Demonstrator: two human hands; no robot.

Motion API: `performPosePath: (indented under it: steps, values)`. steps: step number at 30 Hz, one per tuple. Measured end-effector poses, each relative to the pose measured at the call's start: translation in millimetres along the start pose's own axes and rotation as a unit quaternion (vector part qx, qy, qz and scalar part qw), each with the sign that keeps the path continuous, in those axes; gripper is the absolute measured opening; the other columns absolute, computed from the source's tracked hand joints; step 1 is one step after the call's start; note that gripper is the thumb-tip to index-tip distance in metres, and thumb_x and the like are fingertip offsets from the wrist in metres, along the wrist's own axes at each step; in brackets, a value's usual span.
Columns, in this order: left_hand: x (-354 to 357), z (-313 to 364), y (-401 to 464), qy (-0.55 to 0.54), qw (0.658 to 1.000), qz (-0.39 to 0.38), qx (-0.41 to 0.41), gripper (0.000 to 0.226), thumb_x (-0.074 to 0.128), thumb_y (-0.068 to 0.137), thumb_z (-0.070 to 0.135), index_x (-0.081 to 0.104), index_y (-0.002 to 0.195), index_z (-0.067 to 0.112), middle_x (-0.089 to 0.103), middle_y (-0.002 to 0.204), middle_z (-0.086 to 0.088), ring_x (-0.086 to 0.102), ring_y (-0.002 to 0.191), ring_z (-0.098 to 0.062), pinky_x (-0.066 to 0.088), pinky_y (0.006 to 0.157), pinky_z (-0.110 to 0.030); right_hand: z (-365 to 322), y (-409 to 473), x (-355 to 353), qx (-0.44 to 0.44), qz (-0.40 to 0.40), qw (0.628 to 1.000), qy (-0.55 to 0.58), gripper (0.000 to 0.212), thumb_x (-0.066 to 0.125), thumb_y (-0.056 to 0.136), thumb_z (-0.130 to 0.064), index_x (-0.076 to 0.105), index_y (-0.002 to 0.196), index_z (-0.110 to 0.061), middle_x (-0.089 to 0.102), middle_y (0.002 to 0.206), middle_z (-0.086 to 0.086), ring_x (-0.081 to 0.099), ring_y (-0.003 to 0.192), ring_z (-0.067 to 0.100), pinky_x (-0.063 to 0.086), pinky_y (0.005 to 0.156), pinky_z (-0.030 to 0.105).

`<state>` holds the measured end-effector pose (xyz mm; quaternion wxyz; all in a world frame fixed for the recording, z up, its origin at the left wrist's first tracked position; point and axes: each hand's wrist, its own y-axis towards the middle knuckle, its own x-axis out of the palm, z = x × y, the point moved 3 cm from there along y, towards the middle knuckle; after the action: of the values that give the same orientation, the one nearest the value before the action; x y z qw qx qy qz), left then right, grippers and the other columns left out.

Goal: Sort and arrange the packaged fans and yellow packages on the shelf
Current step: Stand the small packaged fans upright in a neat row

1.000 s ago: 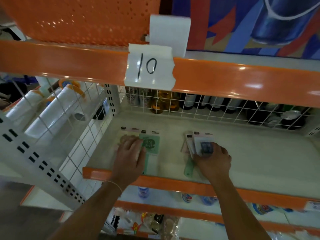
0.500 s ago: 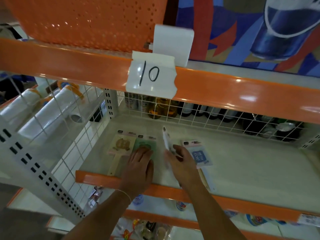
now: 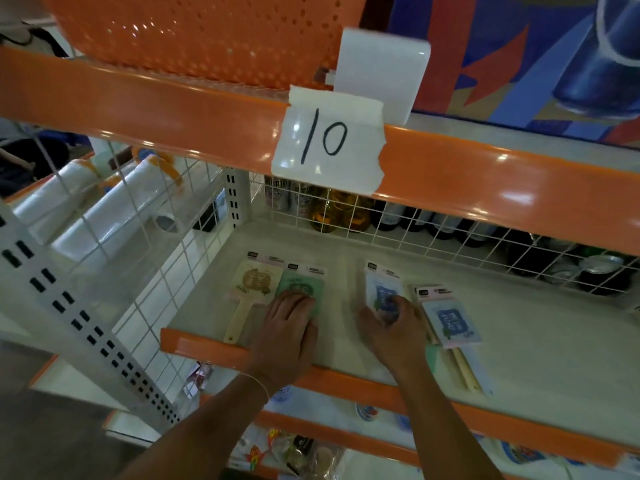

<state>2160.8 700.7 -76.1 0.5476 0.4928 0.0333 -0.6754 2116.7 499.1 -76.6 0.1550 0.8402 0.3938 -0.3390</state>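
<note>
1. Shelf: a pale shelf board with an orange front lip crosses the middle of the frame; a white wire grid closes its back and left sides.
2. Cream packaged fan: lies flat at centre left, its handle pointing toward the front lip.
3. Green packaged fan: lies just to the right of the cream one, edges touching or slightly overlapping; its lower half is covered.
4. Left hand: rests palm down on the green packaged fan, fingers extended and close together, pressing it flat against the shelf.
5. Blue packaged fan: sits right of centre, apart from the green one.
6. Right hand: fingers curled over the lower part of the blue packaged fan, gripping it; whether the package lies flat or is slightly raised cannot be told.
7. Stack of packaged fans: lies just right of the right hand, a blue-printed one on top, with several handles fanning out toward the lower right.
8. Paper label: taped to the orange lip of the upper shelf at top centre, handwritten "10".
9. Bottles and cans: stand behind the rear grid.
</note>
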Motion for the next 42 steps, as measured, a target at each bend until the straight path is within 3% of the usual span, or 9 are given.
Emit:
performPosePath:
  steps: [4, 8, 12, 18, 21, 24, 31, 35, 42]
  values:
    - [0.4, -0.5, -1.0, -0.019, 1.0, 0.009, 0.003, 0.036, 0.043, 0.092, 0.026, 0.062, 0.113, 0.004, 0.06, 0.115, -0.012, 0.048, 0.115, -0.022, 0.04, 0.103, -0.039, 2.6, 1.4, 1.6, -0.008, -0.019, 0.997, -0.079, 0.072, 0.057, 0.058, -0.078, 0.056, 0.11, -0.027, 0.062, 0.104, -0.002, 0.057, 0.101, 0.023, 0.049, 0.092, 0.042]
    - [0.3, -0.9, -1.1, -0.02, 1.0, 0.011, 0.003, 0.038, 0.042, 0.092, 0.027, 0.064, 0.113, 0.004, 0.062, 0.115, -0.011, 0.047, 0.116, -0.02, 0.037, 0.105, -0.033, -10.2, -4.5, 10.9, -0.014, -0.062, 0.982, -0.175, 0.081, 0.059, 0.062, -0.078, 0.052, 0.122, -0.024, 0.052, 0.121, 0.008, 0.043, 0.116, 0.03, 0.04, 0.096, 0.037]
    - [-1.7, 0.3, -0.7, -0.029, 1.0, 0.009, 0.001, 0.039, 0.041, 0.093, 0.027, 0.064, 0.113, 0.003, 0.062, 0.115, -0.011, 0.047, 0.116, -0.019, 0.031, 0.107, -0.026, -20.5, -9.8, 18.5, -0.038, -0.078, 0.976, -0.198, 0.091, 0.05, 0.068, -0.084, 0.046, 0.133, -0.021, 0.044, 0.133, 0.011, 0.037, 0.123, 0.033, 0.037, 0.098, 0.039]
    - [-0.8, -1.6, -0.9, -0.031, 0.999, 0.012, -0.005, 0.037, 0.041, 0.091, 0.022, 0.063, 0.113, 0.002, 0.062, 0.114, -0.012, 0.047, 0.115, -0.02, 0.03, 0.108, -0.027, -21.5, -9.1, 26.0, -0.112, -0.125, 0.963, -0.212, 0.061, 0.041, 0.094, -0.052, 0.035, 0.146, -0.022, 0.018, 0.156, 0.014, 0.026, 0.133, 0.035, 0.029, 0.107, 0.037]
    - [0.6, -1.8, -1.8, -0.023, 1.0, 0.009, -0.007, 0.038, 0.04, 0.089, 0.02, 0.063, 0.113, 0.003, 0.063, 0.112, -0.012, 0.046, 0.115, -0.02, 0.036, 0.107, -0.035, -19.8, -10.1, 24.1, -0.147, -0.109, 0.955, -0.232, 0.057, 0.043, 0.094, -0.049, 0.036, 0.145, -0.023, 0.022, 0.155, 0.007, 0.031, 0.127, 0.033, 0.031, 0.103, 0.035]
    - [1.0, -1.3, -1.4, -0.015, 1.0, 0.009, -0.004, 0.037, 0.041, 0.085, 0.018, 0.064, 0.11, 0.003, 0.064, 0.109, -0.012, 0.046, 0.113, -0.021, 0.031, 0.109, -0.031, -17.8, -10.4, 25.7, -0.159, -0.092, 0.955, -0.231, 0.054, 0.045, 0.093, -0.051, 0.043, 0.142, -0.027, 0.025, 0.156, 0.001, 0.03, 0.13, 0.031, 0.031, 0.104, 0.039]
    - [4.2, -3.9, -1.9, -0.001, 1.0, -0.01, -0.006, 0.036, 0.041, 0.084, 0.017, 0.065, 0.107, 0.004, 0.064, 0.109, -0.011, 0.053, 0.111, -0.026, 0.041, 0.105, -0.046, -15.1, -12.8, 34.6, -0.192, -0.06, 0.958, -0.205, 0.063, 0.025, 0.086, -0.058, 0.061, 0.128, -0.029, 0.042, 0.15, 0.003, 0.04, 0.124, 0.033, 0.036, 0.096, 0.045]
    - [4.5, -4.3, -2.4, 0.002, 1.0, -0.009, -0.001, 0.035, 0.041, 0.084, 0.017, 0.065, 0.106, 0.004, 0.064, 0.107, -0.011, 0.054, 0.109, -0.025, 0.041, 0.106, -0.044, -13.0, -14.1, 36.1, -0.2, -0.066, 0.956, -0.205, 0.066, 0.02, 0.084, -0.057, 0.062, 0.127, -0.029, 0.044, 0.149, 0.004, 0.041, 0.125, 0.034, 0.036, 0.095, 0.045]
    - [4.8, -3.8, -2.0, 0.003, 1.0, -0.004, 0.004, 0.033, 0.041, 0.085, 0.017, 0.065, 0.104, 0.005, 0.065, 0.106, -0.01, 0.051, 0.11, -0.021, 0.038, 0.108, -0.038, -7.9, -14.7, 38.7, -0.216, -0.057, 0.956, -0.188, 0.051, 0.034, 0.088, -0.048, 0.07, 0.116, -0.025, 0.055, 0.138, 0.01, 0.051, 0.113, 0.037, 0.044, 0.086, 0.045]
